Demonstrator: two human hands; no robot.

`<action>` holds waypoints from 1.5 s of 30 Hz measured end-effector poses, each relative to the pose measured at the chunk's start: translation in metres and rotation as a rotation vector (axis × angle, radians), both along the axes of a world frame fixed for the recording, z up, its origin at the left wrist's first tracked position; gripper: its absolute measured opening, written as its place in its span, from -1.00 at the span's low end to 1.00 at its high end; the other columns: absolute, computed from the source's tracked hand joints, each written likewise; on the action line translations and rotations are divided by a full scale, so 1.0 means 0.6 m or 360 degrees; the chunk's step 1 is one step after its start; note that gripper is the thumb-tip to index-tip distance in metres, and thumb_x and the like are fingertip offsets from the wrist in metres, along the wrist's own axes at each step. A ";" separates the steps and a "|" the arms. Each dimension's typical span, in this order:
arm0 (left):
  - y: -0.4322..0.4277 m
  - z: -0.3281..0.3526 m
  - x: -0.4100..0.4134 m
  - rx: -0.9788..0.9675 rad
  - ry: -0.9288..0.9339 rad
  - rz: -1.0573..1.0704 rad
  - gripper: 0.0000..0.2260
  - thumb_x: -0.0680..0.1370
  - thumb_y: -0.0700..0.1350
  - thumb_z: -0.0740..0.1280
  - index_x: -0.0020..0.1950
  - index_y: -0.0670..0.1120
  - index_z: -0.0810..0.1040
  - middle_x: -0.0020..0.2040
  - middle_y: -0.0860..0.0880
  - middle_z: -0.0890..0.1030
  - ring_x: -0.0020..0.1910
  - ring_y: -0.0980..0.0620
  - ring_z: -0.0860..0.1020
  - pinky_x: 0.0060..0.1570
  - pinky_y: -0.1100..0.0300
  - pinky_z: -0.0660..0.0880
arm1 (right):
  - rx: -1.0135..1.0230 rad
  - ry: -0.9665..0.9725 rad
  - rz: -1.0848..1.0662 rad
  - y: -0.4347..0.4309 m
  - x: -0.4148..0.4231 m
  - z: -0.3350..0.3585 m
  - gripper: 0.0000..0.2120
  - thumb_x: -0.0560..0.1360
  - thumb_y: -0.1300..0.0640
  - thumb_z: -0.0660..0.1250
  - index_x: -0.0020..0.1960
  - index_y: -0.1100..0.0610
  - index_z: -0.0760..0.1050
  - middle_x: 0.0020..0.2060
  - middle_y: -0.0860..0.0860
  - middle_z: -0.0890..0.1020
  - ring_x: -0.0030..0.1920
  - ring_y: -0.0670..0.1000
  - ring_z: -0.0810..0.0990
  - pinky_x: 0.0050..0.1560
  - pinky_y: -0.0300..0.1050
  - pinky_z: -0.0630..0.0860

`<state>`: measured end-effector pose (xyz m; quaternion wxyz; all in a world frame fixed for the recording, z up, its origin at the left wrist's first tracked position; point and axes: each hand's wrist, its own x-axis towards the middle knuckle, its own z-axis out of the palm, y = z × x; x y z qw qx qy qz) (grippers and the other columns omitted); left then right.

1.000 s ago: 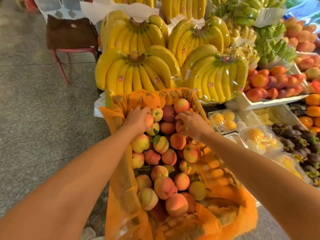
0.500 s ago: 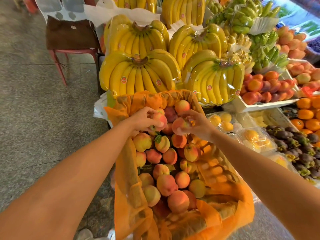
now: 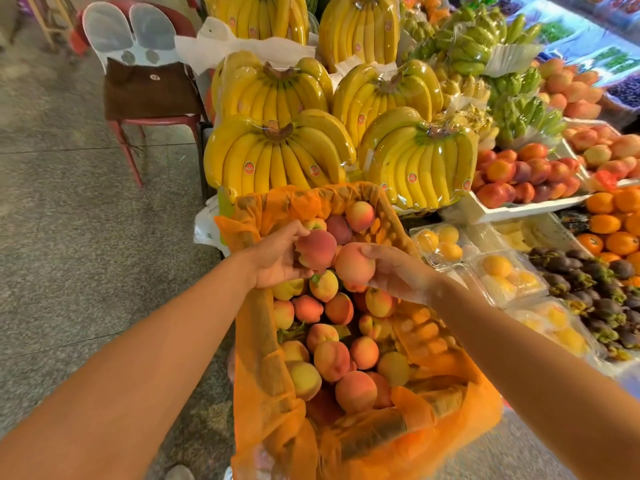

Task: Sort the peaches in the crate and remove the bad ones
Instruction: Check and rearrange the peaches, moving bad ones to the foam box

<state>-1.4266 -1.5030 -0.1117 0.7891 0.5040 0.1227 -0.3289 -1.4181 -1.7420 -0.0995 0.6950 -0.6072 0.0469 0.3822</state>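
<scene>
A crate lined with orange plastic stands in front of me, filled with several peaches. My left hand holds a dark red peach above the far end of the crate. My right hand holds an orange-pink peach just beside it, and the two fruits nearly touch. Both peaches are lifted clear of the pile. More peaches lie at the far end behind my hands.
Wrapped banana bunches stand right behind the crate. To the right lie clear packs of yellow fruit, mangosteens, oranges and a white tray of nectarines. A red chair stands on the grey floor at the left.
Both hands have lifted a peach each out of the far end of the crate and turned palm-up, bringing the two fruits together above the pile.
</scene>
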 end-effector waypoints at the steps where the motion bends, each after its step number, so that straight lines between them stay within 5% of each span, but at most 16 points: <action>1: -0.002 0.003 -0.003 -0.0010 0.0012 -0.0013 -0.68 0.57 -0.01 0.14 0.22 -0.15 0.44 0.03 -0.22 0.53 -0.11 -0.16 0.58 -0.25 0.15 0.48 | 0.0075 0.0068 -0.0027 -0.001 -0.005 0.001 -0.57 0.47 0.00 0.29 0.29 0.15 0.47 0.16 0.16 0.57 0.06 0.10 0.57 0.07 -0.07 0.51; 9: -0.014 0.017 -0.044 -0.0125 0.0006 -0.0080 -0.64 0.54 -0.02 0.25 0.28 -0.15 0.41 0.09 -0.19 0.51 -0.05 -0.13 0.56 -0.17 0.07 0.59 | 0.0357 0.0346 -0.0067 -0.022 -0.043 0.003 -0.48 0.53 -0.17 0.18 0.30 0.19 0.45 0.12 0.27 0.55 -0.06 0.14 0.60 -0.26 -0.15 0.62; 13: -0.022 0.018 -0.065 -0.0249 -0.0036 -0.0123 -0.52 0.36 -0.07 0.44 0.24 -0.15 0.45 0.14 -0.20 0.49 0.05 -0.20 0.57 0.15 -0.19 0.51 | 0.0403 0.0288 -0.0009 -0.039 -0.062 0.015 -0.40 0.36 -0.15 0.49 0.25 0.19 0.52 0.10 0.21 0.60 -0.07 0.09 0.66 -0.18 -0.08 0.64; 17: -0.036 0.028 -0.087 -0.0185 -0.0097 -0.0146 -0.51 0.23 -0.09 0.53 0.12 -0.15 0.55 0.09 -0.21 0.56 0.15 -0.24 0.54 0.16 -0.18 0.51 | 0.0401 0.0182 0.0053 -0.053 -0.085 0.027 -0.29 0.10 -0.05 0.68 0.16 0.17 0.56 0.02 0.15 0.67 -0.03 0.08 0.68 -0.11 -0.08 0.63; 21: -0.042 0.039 -0.102 -0.0040 -0.0236 -0.0199 -0.32 0.09 -0.08 0.63 0.18 -0.11 0.56 0.09 -0.18 0.61 0.11 -0.14 0.57 0.16 -0.01 0.54 | 0.0313 -0.0006 0.0159 -0.058 -0.099 0.024 -0.34 0.17 0.00 0.66 0.20 0.16 0.56 0.10 0.12 0.62 0.07 0.04 0.60 0.07 -0.09 0.53; 27: -0.035 0.051 -0.120 0.0293 -0.0425 -0.0332 -0.32 0.17 -0.16 0.62 0.26 0.01 0.53 0.25 -0.15 0.56 0.25 -0.12 0.53 0.28 0.00 0.43 | 0.0125 -0.0360 0.0129 -0.064 -0.123 0.039 -0.50 0.31 0.43 0.47 0.19 0.15 0.51 0.12 0.07 0.60 0.07 0.00 0.61 -0.05 -0.18 0.59; 33: -0.047 0.068 -0.142 0.0502 -0.0516 -0.0282 -0.45 0.38 -0.44 0.43 0.29 -0.06 0.47 0.28 -0.10 0.46 -0.03 0.13 0.64 -0.19 0.29 0.56 | 0.0058 -0.0521 0.0080 -0.065 -0.135 0.045 -0.47 0.31 0.46 0.43 0.24 0.18 0.48 0.08 0.05 0.63 0.10 0.03 0.61 0.01 -0.13 0.60; 36: -0.048 0.076 -0.145 0.0595 -0.0439 -0.0393 -0.49 0.40 -0.39 0.45 0.30 -0.11 0.44 0.22 -0.06 0.46 -0.03 0.09 0.63 -0.20 0.26 0.58 | -0.0192 -0.0513 0.0102 -0.070 -0.138 0.046 -0.46 0.35 0.27 0.48 0.31 0.19 0.45 0.09 0.04 0.60 0.08 0.01 0.59 -0.02 -0.16 0.58; 41: -0.066 0.066 -0.153 0.1412 -0.0682 -0.1182 -0.48 0.34 -0.05 0.57 0.24 0.03 0.47 0.21 0.06 0.43 0.15 0.08 0.47 -0.04 0.20 0.53 | -0.1051 -0.0707 0.0638 -0.081 -0.143 0.027 -0.42 0.38 0.07 0.54 0.35 0.08 0.45 0.21 0.05 0.51 0.21 0.04 0.50 0.17 -0.10 0.48; 45: -0.091 0.040 -0.164 0.1460 -0.0661 -0.1403 -0.49 0.36 -0.08 0.55 0.28 0.00 0.50 0.12 0.13 0.40 0.13 0.09 0.40 0.02 0.22 0.42 | -0.1300 -0.0764 0.1129 -0.074 -0.154 0.005 -0.43 0.38 0.01 0.53 0.34 0.06 0.47 0.18 -0.01 0.52 0.18 0.02 0.47 0.22 -0.09 0.44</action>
